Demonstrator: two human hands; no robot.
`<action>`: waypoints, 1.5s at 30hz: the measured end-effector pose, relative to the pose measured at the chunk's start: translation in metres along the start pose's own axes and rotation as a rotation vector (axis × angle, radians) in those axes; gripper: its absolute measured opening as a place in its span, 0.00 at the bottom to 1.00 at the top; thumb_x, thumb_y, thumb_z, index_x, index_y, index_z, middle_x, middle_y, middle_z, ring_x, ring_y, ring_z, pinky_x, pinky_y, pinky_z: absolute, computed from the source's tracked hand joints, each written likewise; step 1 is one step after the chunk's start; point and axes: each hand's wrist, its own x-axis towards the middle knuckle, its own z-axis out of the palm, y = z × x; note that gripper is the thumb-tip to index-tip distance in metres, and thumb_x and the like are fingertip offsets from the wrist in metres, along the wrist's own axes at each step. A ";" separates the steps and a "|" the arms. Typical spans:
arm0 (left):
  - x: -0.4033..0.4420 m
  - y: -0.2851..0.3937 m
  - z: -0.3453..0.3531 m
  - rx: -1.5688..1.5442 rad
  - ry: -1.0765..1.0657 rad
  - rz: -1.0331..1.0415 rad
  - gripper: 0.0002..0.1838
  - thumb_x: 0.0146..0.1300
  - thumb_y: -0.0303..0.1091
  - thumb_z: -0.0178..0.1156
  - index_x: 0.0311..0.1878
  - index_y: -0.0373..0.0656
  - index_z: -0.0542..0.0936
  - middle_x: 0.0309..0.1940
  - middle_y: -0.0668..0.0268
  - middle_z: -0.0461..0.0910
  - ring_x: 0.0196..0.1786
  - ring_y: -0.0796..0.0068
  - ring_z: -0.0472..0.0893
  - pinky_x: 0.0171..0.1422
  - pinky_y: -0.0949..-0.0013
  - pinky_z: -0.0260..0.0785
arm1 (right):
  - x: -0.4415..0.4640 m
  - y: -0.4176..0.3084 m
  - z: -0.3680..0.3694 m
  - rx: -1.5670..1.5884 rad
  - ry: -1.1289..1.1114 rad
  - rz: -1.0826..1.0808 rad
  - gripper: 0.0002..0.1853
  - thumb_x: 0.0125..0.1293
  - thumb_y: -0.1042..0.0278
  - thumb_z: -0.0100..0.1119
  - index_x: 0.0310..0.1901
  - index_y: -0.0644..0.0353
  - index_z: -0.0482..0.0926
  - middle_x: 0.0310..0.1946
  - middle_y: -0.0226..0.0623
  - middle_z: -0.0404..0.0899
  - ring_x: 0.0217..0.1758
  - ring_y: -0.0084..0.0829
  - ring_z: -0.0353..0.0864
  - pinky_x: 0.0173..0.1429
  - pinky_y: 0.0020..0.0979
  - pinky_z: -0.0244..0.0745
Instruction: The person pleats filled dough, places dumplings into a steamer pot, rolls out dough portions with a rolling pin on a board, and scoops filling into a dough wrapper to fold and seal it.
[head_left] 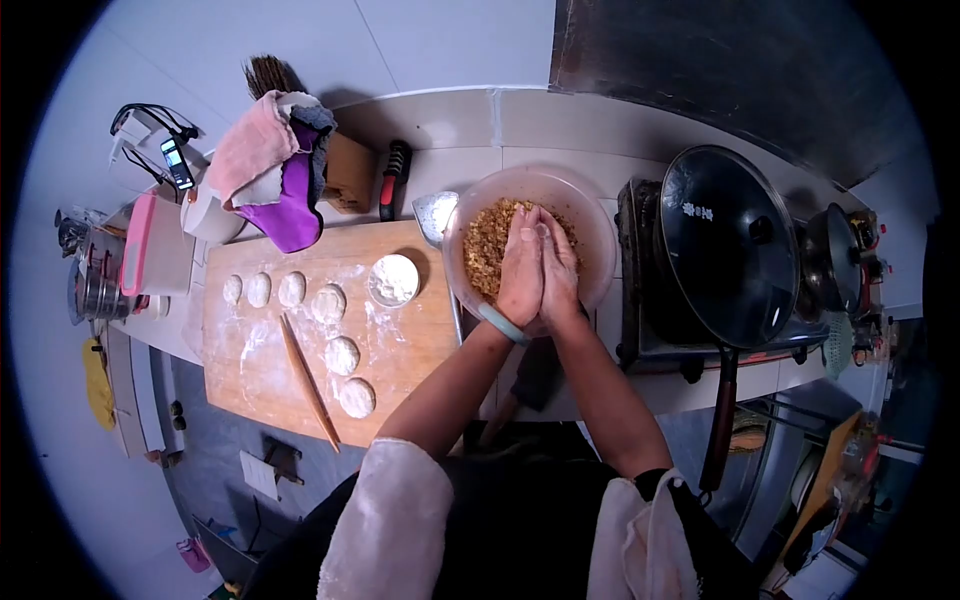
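Observation:
My left hand and my right hand are pressed palm to palm, fingers together and pointing away from me, over a pinkish translucent bowl. A trace of white shows between them; what they hold, if anything, is hidden. Brown crumbly filling lies in the bowl under the fingertips. A pale green bangle circles my left wrist. To the left, a floured wooden board carries several round white dough pieces, a thin rolling pin and a small bowl of flour.
A black pan with a glass lid sits on the stove at right, its handle towards me. Behind the board are a purple cloth, a pink cloth, a cardboard box, a red-and-black tool and a metal scraper.

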 end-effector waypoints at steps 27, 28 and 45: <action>0.026 -0.001 0.004 -1.426 -0.052 -0.423 0.24 0.76 0.54 0.41 0.54 0.42 0.74 0.47 0.59 0.79 0.50 0.62 0.80 0.57 0.62 0.74 | 0.033 -0.040 -0.010 -1.053 -0.393 -0.302 0.18 0.71 0.67 0.49 0.60 0.61 0.74 0.60 0.38 0.74 0.63 0.30 0.71 0.67 0.30 0.64; 0.025 0.007 0.004 -1.473 -0.067 -0.429 0.24 0.76 0.54 0.40 0.54 0.42 0.74 0.47 0.59 0.79 0.51 0.62 0.80 0.57 0.61 0.74 | 0.033 -0.044 -0.009 -1.332 -0.390 -0.480 0.17 0.72 0.67 0.48 0.59 0.61 0.75 0.60 0.36 0.73 0.63 0.28 0.71 0.67 0.29 0.64; 0.027 0.015 -0.004 -1.412 0.043 -0.481 0.21 0.73 0.52 0.47 0.41 0.41 0.74 0.32 0.60 0.79 0.35 0.63 0.80 0.41 0.63 0.78 | -0.034 -0.019 -0.027 -0.206 0.033 -0.023 0.16 0.67 0.73 0.60 0.55 0.64 0.72 0.44 0.31 0.75 0.47 0.22 0.73 0.56 0.27 0.70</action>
